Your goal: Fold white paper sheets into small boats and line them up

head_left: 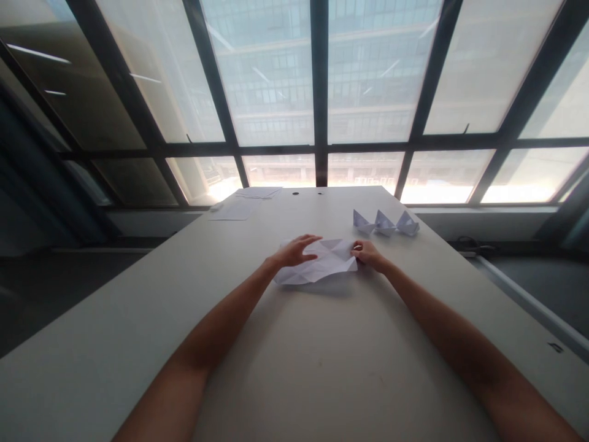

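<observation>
A creased white sheet of paper (324, 264) lies partly unfolded on the table, its near edge lifted a little off the surface. Over its left part rests my left hand (297, 250), fingers spread and stretched to the right. My right hand (365, 253) pinches the sheet's right edge between thumb and fingers. Just beyond that hand stand three folded paper boats (384, 223) in a row, touching or nearly touching one another.
The long white table (304, 368) runs away from me to a wall of dark-framed windows (321, 92). Flat white sheets (232, 210) lie at its far left. A small dark round spot (295, 193) shows near the far edge. Dark curtains (41, 166) hang at left.
</observation>
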Demonstrator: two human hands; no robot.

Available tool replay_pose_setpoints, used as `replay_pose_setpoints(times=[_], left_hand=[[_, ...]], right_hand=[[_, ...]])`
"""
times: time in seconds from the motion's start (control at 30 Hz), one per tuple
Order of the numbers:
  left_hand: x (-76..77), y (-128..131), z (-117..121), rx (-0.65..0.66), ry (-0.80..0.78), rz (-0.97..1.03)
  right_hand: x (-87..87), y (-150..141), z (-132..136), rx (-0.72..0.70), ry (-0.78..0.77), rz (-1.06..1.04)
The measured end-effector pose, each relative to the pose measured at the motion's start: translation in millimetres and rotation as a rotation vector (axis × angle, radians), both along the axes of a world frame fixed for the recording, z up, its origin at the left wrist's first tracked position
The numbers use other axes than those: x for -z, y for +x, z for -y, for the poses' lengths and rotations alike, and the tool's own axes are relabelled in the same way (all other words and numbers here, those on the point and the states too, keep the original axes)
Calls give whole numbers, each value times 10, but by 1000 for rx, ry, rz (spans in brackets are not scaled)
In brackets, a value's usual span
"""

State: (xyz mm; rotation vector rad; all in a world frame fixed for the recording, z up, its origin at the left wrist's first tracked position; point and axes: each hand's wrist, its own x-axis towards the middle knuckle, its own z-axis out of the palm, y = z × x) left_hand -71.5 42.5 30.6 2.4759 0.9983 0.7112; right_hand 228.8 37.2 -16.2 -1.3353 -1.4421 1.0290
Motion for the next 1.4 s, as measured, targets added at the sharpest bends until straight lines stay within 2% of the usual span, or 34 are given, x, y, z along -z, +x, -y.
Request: replay_pose_setpoints(times=[0.03,0.07,0.17,0.27,0.4,0.53,0.57,0.6,0.63,0.7,0.77,0.83,1.0,1.1,1.2,1.27,1.33,1.4], left_hand=[[44,67,40,97,-36,-57],[94,121,79,131,-67,-102],[244,204,174,164,-102,-186],[331,211,232,175,-72,-210],[379,212,321,111,-41,-232],[399,253,433,-60,-21,-321],[399,273,449,-103,-16,-355],[396,295,455,-139,-10,-391],[394,318,451,-167,-2,-424],[392,352,415,-210,7,-470],[397,340,356,-269,-1,-480],[404,251,301,-331,-21,-480],[405,-281,262,-395,-7,-583],[384,-628,258,-459,-28,-628],[284,-835,249,-532,-61,-665],[155,-846,277,-613,24,-646],[8,-746,356,-637,216,-527],[-94,-569,484,-475,312,-422]], right_hand=[[-16,3,8,-12,-7,2],[-33,7,10,-14,-12,4],[-77,-9,-28,33,-25,23],[-104,-69,-130,121,-19,62],[-155,-142,-250,215,58,154],[-261,-280,-151,238,170,314],[-284,-354,-86,227,214,392],[-300,-444,-12,187,292,584],[-305,-544,67,107,340,790],[-272,-739,215,-158,325,1075],[-187,-863,322,-243,308,1112],[-76,-875,377,-239,296,1101],[100,-641,355,-182,229,1074],[108,-582,304,-198,209,1078],[84,-597,252,-243,230,1073],[54,-603,228,-296,280,1055],[10,-594,222,-368,329,1027],[-45,-582,237,-441,367,991]])
